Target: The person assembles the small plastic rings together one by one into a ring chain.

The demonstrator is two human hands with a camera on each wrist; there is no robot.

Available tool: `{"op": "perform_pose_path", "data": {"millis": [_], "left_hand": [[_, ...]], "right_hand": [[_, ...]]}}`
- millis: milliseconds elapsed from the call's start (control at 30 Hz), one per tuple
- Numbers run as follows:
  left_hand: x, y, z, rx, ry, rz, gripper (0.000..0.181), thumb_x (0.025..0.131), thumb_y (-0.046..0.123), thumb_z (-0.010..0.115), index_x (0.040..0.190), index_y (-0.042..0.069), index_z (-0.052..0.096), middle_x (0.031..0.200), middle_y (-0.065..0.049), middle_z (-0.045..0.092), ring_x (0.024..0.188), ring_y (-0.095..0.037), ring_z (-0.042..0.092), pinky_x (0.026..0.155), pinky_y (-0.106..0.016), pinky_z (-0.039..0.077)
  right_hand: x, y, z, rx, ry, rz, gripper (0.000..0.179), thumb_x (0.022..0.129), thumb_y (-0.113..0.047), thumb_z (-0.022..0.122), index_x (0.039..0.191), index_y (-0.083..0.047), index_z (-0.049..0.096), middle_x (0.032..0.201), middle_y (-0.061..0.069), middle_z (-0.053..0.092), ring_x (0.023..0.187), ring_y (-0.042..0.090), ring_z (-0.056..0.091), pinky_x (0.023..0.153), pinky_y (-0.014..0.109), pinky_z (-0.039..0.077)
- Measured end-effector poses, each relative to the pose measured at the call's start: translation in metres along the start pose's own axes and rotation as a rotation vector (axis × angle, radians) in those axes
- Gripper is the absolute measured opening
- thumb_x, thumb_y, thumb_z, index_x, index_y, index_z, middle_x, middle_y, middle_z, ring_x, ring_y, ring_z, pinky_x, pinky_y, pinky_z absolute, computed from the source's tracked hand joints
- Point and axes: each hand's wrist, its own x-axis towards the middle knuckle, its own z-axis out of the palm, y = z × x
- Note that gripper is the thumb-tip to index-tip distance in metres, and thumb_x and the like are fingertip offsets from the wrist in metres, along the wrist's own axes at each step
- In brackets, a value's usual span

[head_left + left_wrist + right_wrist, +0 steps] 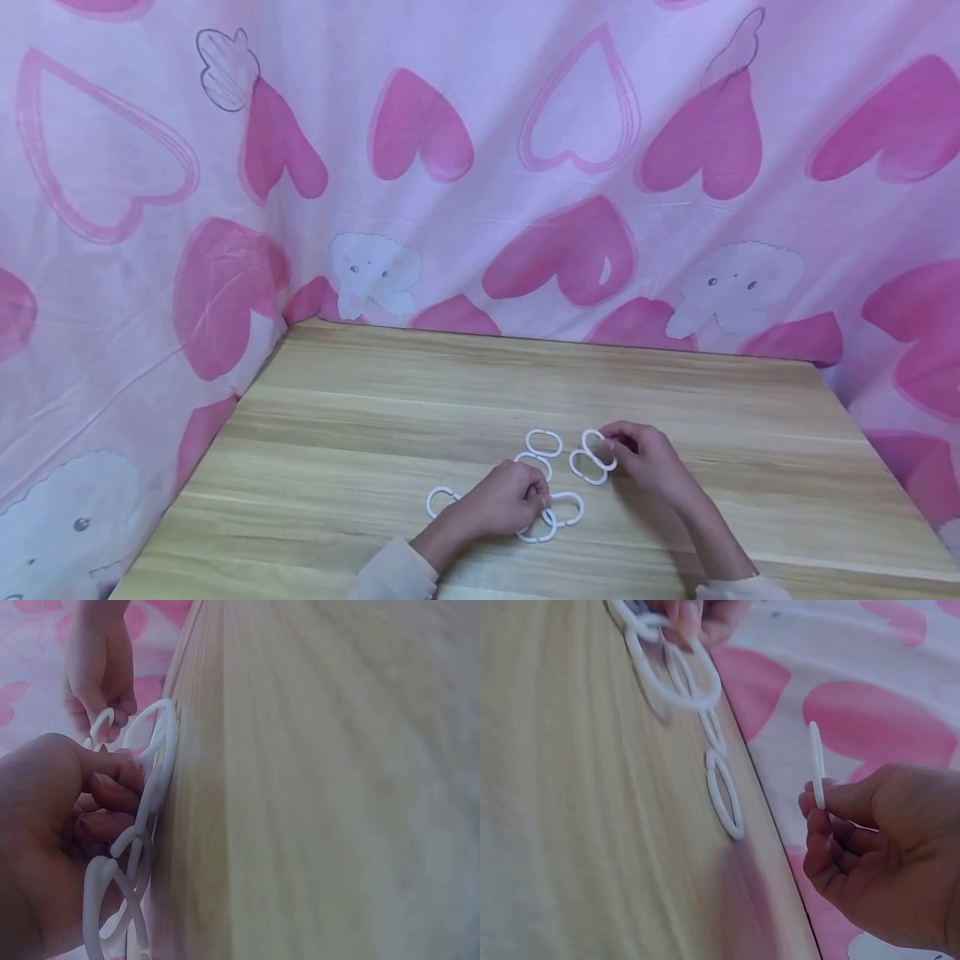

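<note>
My left hand (510,497) grips part of a group of white plastic oval links on the wooden table. Beneath its fingers are a link (537,537) and another link (576,508) hooked together. More links (112,900) trail beside the same hand in the left wrist view. A link (442,490) sticks out left of that hand, partly covered by it. My right hand (648,460) pinches a single white link (816,765) between thumb and fingers, raised above the table. In the head view this link overlaps another link (579,471) lower down.
Just beyond my left hand lie a link (558,435) and a second link (548,477), the latter partly behind the hand. The wooden table (360,400) ends at a pink curtain (480,200) with hearts, which hangs along the back and both sides.
</note>
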Motion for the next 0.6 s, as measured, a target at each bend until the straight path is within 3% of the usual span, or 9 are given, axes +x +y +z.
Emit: {"op": "perform_pose_path", "data": {"millis": [167,433,600], "left_hand": [[0.0,0.0,-0.002,0.01,-0.013,0.005,0.015,0.094,0.007,0.063,0.081,0.011,0.07,0.061,0.014,0.049,0.051,0.003,0.04,0.052,-0.014,0.038],[-0.001,0.001,-0.005,-0.021,-0.039,-0.013,0.014,0.096,0.007,0.062,0.084,0.009,0.069,0.06,0.013,0.05,0.05,0.002,0.043,0.052,-0.014,0.039],[-0.001,0.002,-0.006,-0.019,-0.048,-0.011,0.016,0.097,0.008,0.061,0.083,0.011,0.065,0.06,0.013,0.048,0.052,0.003,0.043,0.053,-0.014,0.038]], "right_hand": [[-0.016,0.001,0.01,0.087,-0.064,0.001,0.017,0.094,0.0,0.065,0.108,0.006,0.071,0.088,0.011,0.073,0.072,0.001,0.058,0.063,0.02,0.051],[-0.031,0.005,0.02,0.102,-0.059,0.009,0.018,0.089,0.001,0.068,0.107,0.006,0.072,0.081,0.008,0.07,0.062,-0.001,0.05,0.052,0.02,0.045],[-0.037,0.004,0.025,0.127,-0.091,0.018,0.02,0.089,0.002,0.068,0.107,0.008,0.07,0.082,0.009,0.07,0.066,-0.001,0.055,0.056,0.02,0.049]]}}
